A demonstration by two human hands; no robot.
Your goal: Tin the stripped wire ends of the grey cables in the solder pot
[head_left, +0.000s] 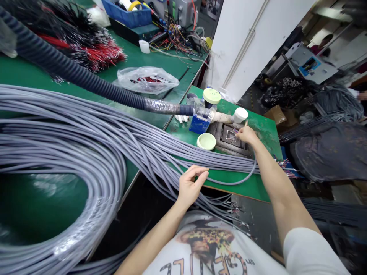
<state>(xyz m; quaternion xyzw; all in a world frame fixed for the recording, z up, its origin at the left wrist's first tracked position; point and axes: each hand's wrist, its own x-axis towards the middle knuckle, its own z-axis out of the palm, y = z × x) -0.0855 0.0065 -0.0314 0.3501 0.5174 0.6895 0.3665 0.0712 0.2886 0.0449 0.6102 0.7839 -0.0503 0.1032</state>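
Note:
My right hand [247, 135] is closed in a pinch on the end of a grey cable [249, 177], whose length loops down below my wrist. Thin coloured wires stick out from my fingertips, above the shiny square surface of a solder pot [231, 136]. How close the wire tips are to that surface I cannot tell. My left hand [190, 185] hovers by the bundle of grey cables [160, 147], its thumb and fingers apart and nothing between them. A pale, round, shallow dish [206, 141] stands left of the pot.
A ribbed black hose [114, 93] crosses the bench, its nozzle [223, 117] beside the pot. Nearby are a blue box [199, 124], a jar with a yellow-green lid [211, 95] and a white cup [240, 114]. Coiled cables [106, 183] fill the left; a plastic bag [147, 80] lies behind.

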